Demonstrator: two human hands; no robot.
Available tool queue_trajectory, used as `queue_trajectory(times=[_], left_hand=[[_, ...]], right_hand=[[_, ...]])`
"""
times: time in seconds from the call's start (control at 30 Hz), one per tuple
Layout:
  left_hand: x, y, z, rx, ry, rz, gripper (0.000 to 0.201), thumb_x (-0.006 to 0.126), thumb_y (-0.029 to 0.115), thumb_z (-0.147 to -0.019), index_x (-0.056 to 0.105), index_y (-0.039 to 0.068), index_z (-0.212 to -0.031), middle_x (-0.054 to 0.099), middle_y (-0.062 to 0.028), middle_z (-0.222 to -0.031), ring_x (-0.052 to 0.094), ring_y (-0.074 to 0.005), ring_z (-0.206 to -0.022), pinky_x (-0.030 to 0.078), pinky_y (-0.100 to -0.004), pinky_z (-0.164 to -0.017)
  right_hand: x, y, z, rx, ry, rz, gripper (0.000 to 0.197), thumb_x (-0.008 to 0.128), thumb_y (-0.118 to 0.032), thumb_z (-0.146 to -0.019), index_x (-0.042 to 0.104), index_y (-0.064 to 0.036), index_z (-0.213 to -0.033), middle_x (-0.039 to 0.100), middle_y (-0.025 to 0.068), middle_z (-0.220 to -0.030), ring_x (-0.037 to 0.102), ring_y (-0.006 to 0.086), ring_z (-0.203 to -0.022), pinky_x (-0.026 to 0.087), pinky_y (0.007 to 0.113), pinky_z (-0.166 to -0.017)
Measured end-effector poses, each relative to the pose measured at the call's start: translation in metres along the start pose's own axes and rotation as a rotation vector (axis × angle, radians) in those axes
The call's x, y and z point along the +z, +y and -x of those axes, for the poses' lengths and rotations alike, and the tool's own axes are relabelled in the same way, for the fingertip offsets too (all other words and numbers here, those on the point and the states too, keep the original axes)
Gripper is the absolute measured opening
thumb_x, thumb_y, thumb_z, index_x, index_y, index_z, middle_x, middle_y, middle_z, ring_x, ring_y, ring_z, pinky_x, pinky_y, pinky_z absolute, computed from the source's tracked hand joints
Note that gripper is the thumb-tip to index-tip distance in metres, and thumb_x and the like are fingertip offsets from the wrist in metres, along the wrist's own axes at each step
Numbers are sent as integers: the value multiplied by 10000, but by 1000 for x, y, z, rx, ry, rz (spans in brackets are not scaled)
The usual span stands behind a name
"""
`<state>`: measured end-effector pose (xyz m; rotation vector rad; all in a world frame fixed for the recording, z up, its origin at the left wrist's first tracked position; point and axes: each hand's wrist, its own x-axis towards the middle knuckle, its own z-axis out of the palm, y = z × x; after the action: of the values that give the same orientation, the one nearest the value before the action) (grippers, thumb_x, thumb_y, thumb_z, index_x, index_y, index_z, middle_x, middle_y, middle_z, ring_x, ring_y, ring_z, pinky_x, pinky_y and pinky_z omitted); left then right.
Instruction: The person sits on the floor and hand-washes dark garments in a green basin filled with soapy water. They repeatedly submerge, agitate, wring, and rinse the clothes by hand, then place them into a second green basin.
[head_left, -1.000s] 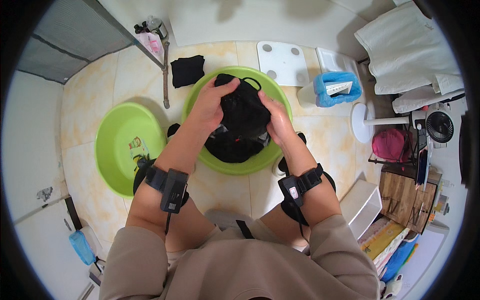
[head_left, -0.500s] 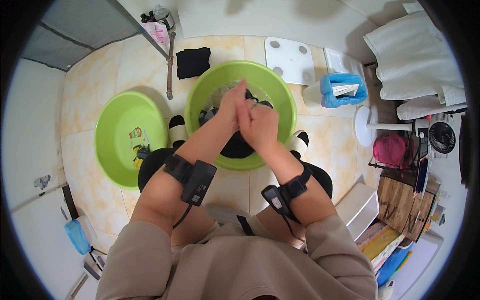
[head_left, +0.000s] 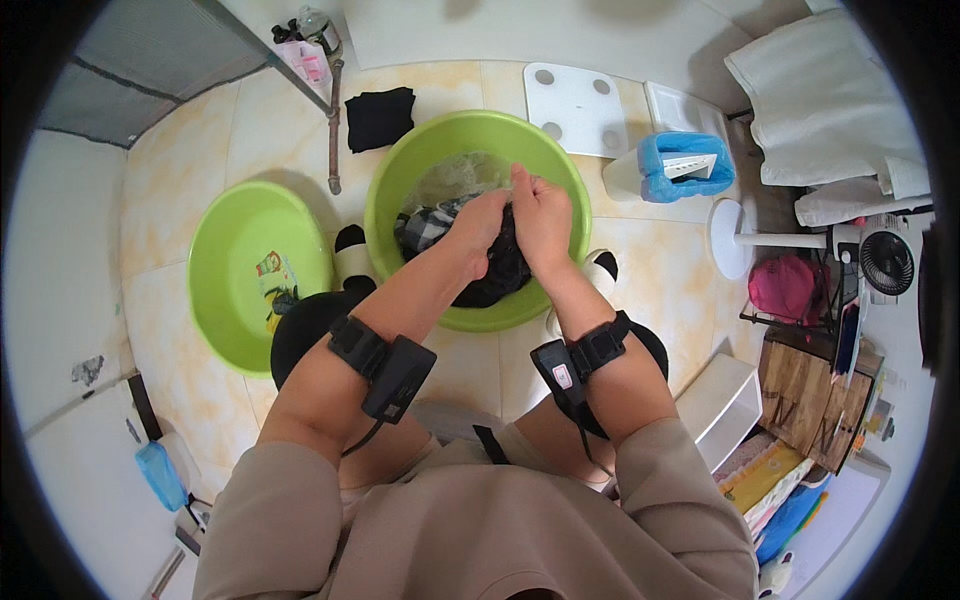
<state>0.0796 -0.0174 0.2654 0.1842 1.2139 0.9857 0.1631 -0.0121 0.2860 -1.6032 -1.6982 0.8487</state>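
A large light-green basin (head_left: pixel 578 180) stands on the floor between my feet, with foamy water (head_left: pixel 455 178) at its far side. Inside lies black wet cloth (head_left: pixel 492 285), and a grey-and-black plaid cloth (head_left: pixel 425 228) shows to its left. Over the basin my left hand (head_left: pixel 480 225) is closed on the black cloth. My right hand (head_left: pixel 542 222), beside it with knuckles up and thumb toward the left, grips the same cloth. A dark stretch of it runs between and below the two hands. Most of my fingertips are hidden.
A smaller green basin (head_left: pixel 215 235) on the left holds a small yellow-and-dark item (head_left: pixel 282 300). Folded black cloth (head_left: pixel 380 118) lies behind the large basin, near a white scale (head_left: pixel 575 105). A blue-lined bin (head_left: pixel 650 175) and a standing fan (head_left: pixel 885 262) are on the right.
My hands, pressed together before, have come slightly apart, the right one shifting right. More of the plaid cloth and the black cloth shows beneath them.
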Motion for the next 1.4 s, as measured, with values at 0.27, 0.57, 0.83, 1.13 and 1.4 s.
queue_trajectory(times=[0.27, 0.57, 0.83, 1.13, 1.4], left_hand=[[-1, 26, 2, -119, 53, -24, 221, 538, 308, -918, 602, 100, -957, 620, -62, -948, 570, -170, -872, 460, -326, -820], [2, 22, 1, -140, 69, 7, 266, 540, 288, -912, 633, 53, -994, 631, -63, -917, 571, -162, -844, 445, -315, -770], [1, 2, 9, -81, -46, 8, 289, 495, 269, -934, 627, 44, -1059, 655, -73, -1015, 624, -187, -883, 500, -334, -793], [1, 17, 6, -68, 46, 2, 239, 544, 273, -890, 628, 59, -953, 639, -73, -890, 601, -197, -786, 479, -337, -699], [-8, 11, 3, -21, -41, 50, 199, 530, 249, -892, 627, 76, -893, 626, -43, -871, 598, -161, -770, 476, -326, -679]], right_hand=[[0, 1, 13, -339, -48, -16, 415, 518, -250, -949, 590, 24, -647, 551, 223, -615, 548, 405, -560, 416, 435, -511], [-2, -3, 8, -290, -18, -15, 411, 538, -257, -932, 582, 45, -657, 541, 238, -614, 538, 400, -552, 414, 429, -519], [-4, 11, -6, 72, 20, -162, 436, 528, -289, -942, 603, 39, -664, 524, 254, -594, 546, 399, -533, 405, 439, -506], [6, 9, 8, -189, 47, -84, 444, 525, -266, -957, 539, 52, -649, 446, 195, -530, 438, 192, -456, 353, 380, -475], [1, 6, 9, -63, -102, -179, 414, 523, -276, -933, 607, 37, -677, 538, 249, -623, 562, 421, -588, 428, 429, -534]])
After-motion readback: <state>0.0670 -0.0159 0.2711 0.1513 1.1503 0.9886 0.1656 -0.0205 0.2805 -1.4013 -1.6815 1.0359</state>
